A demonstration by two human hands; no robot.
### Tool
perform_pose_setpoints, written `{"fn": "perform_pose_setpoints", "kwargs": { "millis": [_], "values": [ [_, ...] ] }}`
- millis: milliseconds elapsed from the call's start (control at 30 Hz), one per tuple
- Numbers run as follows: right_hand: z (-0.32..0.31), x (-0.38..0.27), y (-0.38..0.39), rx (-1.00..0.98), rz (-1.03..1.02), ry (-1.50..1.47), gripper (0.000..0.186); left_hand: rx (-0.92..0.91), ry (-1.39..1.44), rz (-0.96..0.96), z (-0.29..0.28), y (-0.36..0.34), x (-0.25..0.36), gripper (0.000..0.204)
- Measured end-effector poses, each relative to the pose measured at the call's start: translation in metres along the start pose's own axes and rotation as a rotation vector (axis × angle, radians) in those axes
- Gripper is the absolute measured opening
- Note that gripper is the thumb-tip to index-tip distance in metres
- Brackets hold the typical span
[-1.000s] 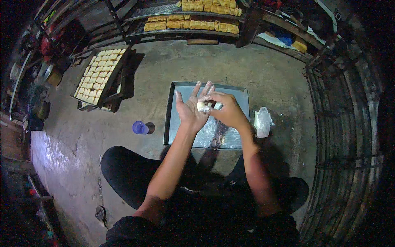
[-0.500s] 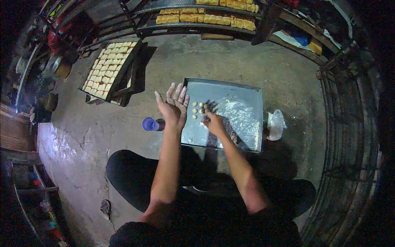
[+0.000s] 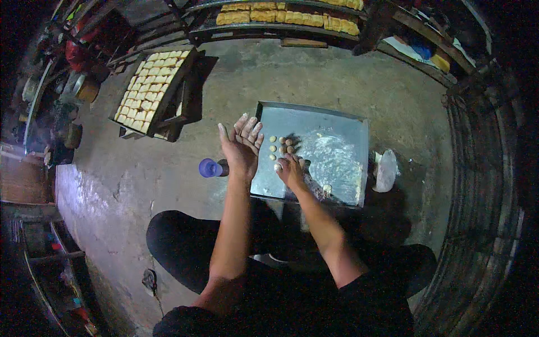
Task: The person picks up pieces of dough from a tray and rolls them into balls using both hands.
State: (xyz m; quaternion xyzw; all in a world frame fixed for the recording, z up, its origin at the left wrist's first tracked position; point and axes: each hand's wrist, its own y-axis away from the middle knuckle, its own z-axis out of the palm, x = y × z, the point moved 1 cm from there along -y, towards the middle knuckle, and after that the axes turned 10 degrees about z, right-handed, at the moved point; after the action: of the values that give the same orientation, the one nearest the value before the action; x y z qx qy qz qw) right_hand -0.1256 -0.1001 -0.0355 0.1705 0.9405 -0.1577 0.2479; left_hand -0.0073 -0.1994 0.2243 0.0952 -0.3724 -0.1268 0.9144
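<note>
My left hand (image 3: 242, 147) is raised palm up beside the left edge of a shallow metal tray (image 3: 275, 119), with floury fingers apart and nothing in it. My right hand (image 3: 292, 171) is low over the tray, its fingers bent and drawn together. What they hold, if anything, is hidden; a whitish spot shows at the thumb side. Just beyond those fingers, small round dough balls (image 3: 273, 149) sit in short rows, pale on the left and browner (image 3: 289, 142) on the right. White flour (image 3: 334, 151) is smeared over the tray's right half. A pale lump (image 3: 327, 189) lies near its front edge.
A purple cup (image 3: 210, 168) stands left of the tray, and a whitish plastic bag (image 3: 385, 171) lies to its right. At the far left, a tray of pale dough pieces (image 3: 147, 92) rests tilted. Racks with baked bread (image 3: 286, 17) are at the back.
My right hand has turned more palm-down, and its fingers have spread over the near end of the dough rows. The pale lump near the front edge has come into view. My left hand stays raised.
</note>
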Motion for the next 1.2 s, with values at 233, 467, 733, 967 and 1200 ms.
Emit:
{"fn": "perform_pose_setpoints", "kwargs": {
  "millis": [233,467,733,967,1200],
  "values": [
    [-0.086,0.043,-0.015,-0.104,0.204,-0.163,0.036,-0.018,-0.112,-0.036,-0.006,0.001,-0.020,0.075],
    [-0.147,0.116,0.032,-0.435,0.416,-0.011,0.039,-0.179,-0.482,-0.208,-0.006,0.008,-0.079,0.058],
    [-0.153,0.086,0.072,-0.480,0.636,0.370,0.062,-0.698,-1.191,-0.319,-0.120,0.018,-0.193,0.065],
    [-0.139,0.094,0.087,-0.335,0.605,0.408,0.056,-0.941,-1.404,-0.375,-0.120,0.039,-0.211,0.061],
    [-0.148,0.088,0.079,-0.311,0.867,0.061,0.053,-0.826,-1.446,-0.384,-0.131,0.041,-0.194,0.059]
  ]
}}
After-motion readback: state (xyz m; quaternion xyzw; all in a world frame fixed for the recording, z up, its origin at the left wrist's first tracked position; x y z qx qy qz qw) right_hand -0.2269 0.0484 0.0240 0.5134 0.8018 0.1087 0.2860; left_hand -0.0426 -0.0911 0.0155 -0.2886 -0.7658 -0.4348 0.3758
